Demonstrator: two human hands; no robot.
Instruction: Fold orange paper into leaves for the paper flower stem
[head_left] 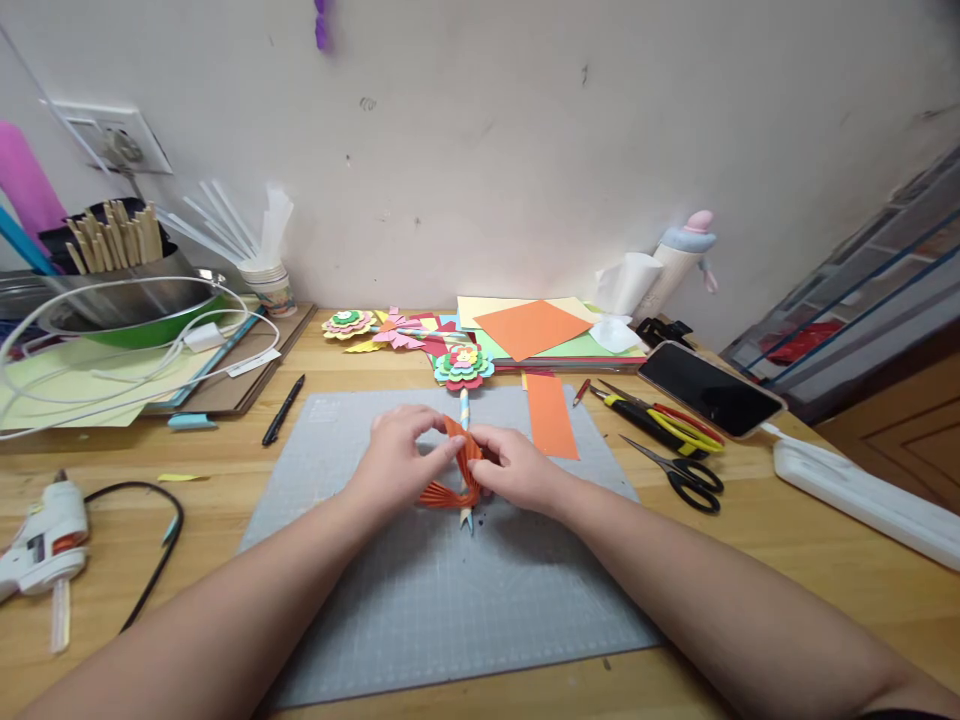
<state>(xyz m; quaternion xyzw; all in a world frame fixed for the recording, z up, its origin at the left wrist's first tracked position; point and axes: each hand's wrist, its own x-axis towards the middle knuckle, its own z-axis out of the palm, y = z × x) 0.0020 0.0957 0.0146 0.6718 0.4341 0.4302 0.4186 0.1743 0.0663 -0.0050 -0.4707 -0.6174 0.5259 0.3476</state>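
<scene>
Orange pleats (447,495), hands (401,458) (519,466) pinching, forearms (232,595) (675,575) converging

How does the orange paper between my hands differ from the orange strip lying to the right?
The pleated paper is folded into narrow ridges; the orange strip is flat and smooth. The pleated paper is bent and held by your left hand and right hand; the strip lies straight, untouched, mostly on the grey mat. Both are orange.
</scene>
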